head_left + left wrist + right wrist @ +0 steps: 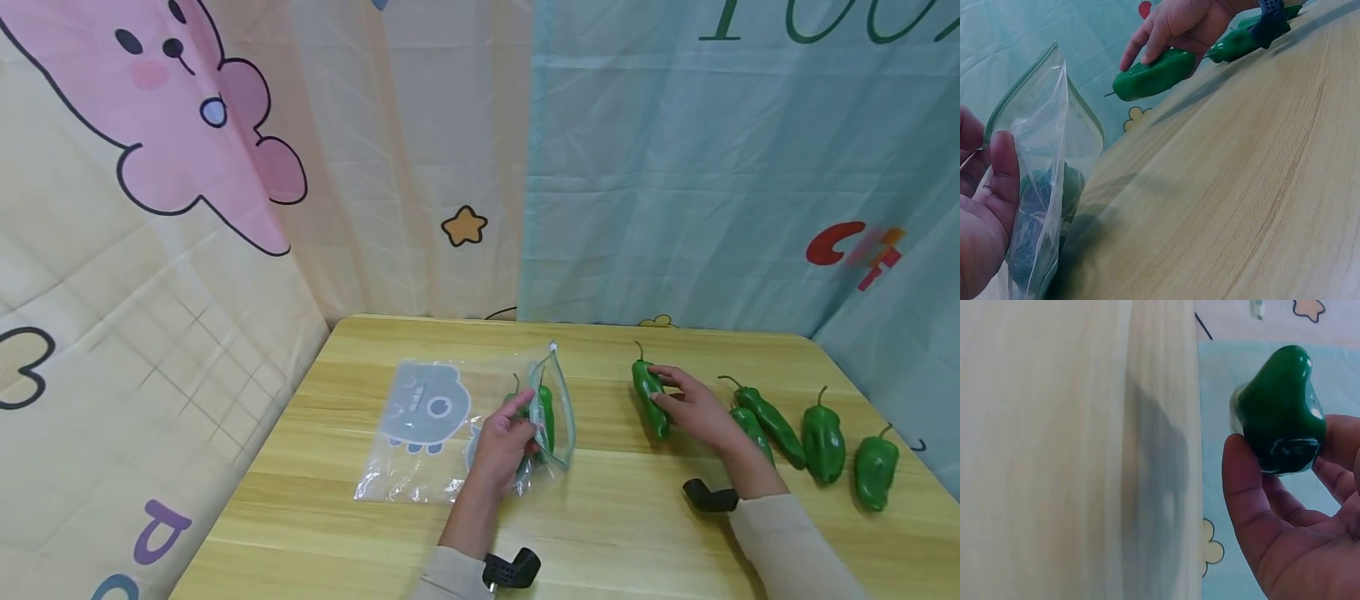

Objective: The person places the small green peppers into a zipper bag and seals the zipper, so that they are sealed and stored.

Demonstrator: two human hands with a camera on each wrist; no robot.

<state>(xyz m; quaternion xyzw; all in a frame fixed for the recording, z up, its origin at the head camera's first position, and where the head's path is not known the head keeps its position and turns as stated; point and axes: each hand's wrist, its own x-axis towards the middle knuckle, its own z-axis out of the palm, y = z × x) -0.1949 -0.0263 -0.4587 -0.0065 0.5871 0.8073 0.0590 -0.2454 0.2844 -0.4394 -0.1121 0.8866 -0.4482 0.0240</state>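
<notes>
My right hand (693, 408) holds a green pepper (648, 398) between thumb and fingers, raised off the table. The right wrist view has the blunt end of this pepper (1282, 415) toward the camera. With my left hand (501, 442) I pinch the rim of a clear zip bag (423, 479), whose mouth gapes to the right. Inside the bag, near its mouth, green peppers (547, 417) show through the plastic; their exact number is hard to tell. The left wrist view has the bag's rim (1007, 100) between my thumb and fingers.
Several more green peppers (823, 442) lie at the right of the wooden table (600, 533). Printed cloth (675, 167) hangs behind the table's far edge, and more hangs at the left. A black strap device (513, 569) sits on each wrist.
</notes>
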